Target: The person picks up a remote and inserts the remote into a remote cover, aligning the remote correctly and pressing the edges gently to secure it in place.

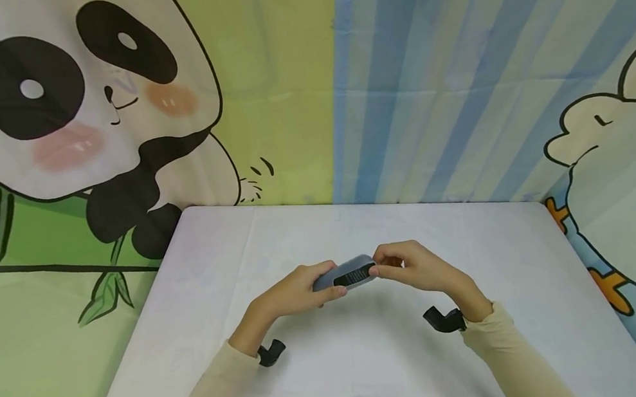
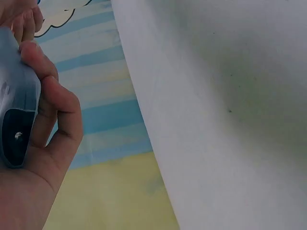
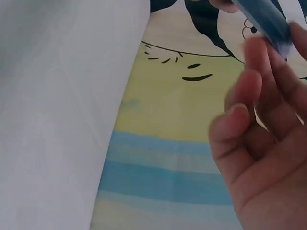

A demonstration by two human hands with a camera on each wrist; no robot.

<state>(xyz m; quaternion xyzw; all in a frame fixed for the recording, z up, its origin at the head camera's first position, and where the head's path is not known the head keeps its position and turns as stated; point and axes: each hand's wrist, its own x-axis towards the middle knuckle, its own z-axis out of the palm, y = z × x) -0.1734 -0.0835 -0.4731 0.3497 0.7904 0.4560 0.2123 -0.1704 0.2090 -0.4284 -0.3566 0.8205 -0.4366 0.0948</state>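
A slim, rounded blue-grey plastic object (image 1: pixel 329 279) with a black panel of small pale print is held up over the middle of the table. My left hand (image 1: pixel 297 291) grips its left end, thumb along the near side. At the other end, the thumb and forefinger of my right hand (image 1: pixel 418 267) pinch the tip. In the left wrist view the object (image 2: pixel 24 91) shows a glossy body and a dark inset near the palm. The right wrist view catches its narrow end (image 3: pixel 266 21) between the fingertips, with the remaining fingers curled loosely below.
Beneath the hands lies a white table (image 1: pixel 324 366). Behind it hangs a cloth backdrop with a panda (image 1: pixel 159 124) and blue stripes (image 1: pixel 428 83); a white cartoon figure (image 1: pixel 634 217) is at the right. Black wrist mounts (image 1: pixel 444 320) stick out from both wrists.
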